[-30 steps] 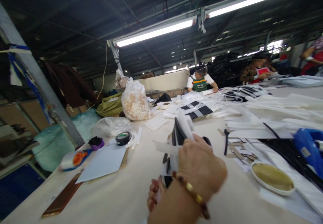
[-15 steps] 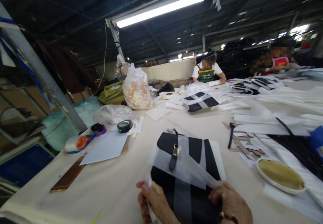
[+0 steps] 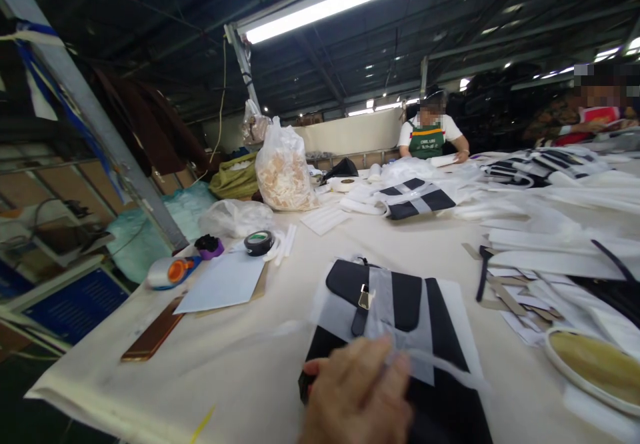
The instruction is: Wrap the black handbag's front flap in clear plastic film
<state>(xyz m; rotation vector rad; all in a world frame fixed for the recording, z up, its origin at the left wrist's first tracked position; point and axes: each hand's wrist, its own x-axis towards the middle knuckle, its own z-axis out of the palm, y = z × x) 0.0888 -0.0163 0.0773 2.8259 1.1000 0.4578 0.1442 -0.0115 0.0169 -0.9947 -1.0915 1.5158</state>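
A flat black bag with a flap and a gold buckle lies in front of me on white sheeting. Bands of translucent film cross its front. Over the lower flap is my left hand, its back toward me and its fingers on or just above the film, smeared by motion. A reddish fingertip shows at the bag's left edge; whose it is I cannot tell. A loose film strip trails right of the hand. My right hand does not show clearly.
Left on the table are a brown phone-like slab, a pale blue sheet, black tape and clear tape. An oval dish, scraps and white strips lie right. Another wrapped bag and a co-worker are beyond.
The two hands no longer hold the film apart at either side. One blurred hand is now over the bag's front, and the right hand has left its right side. The view has shifted.
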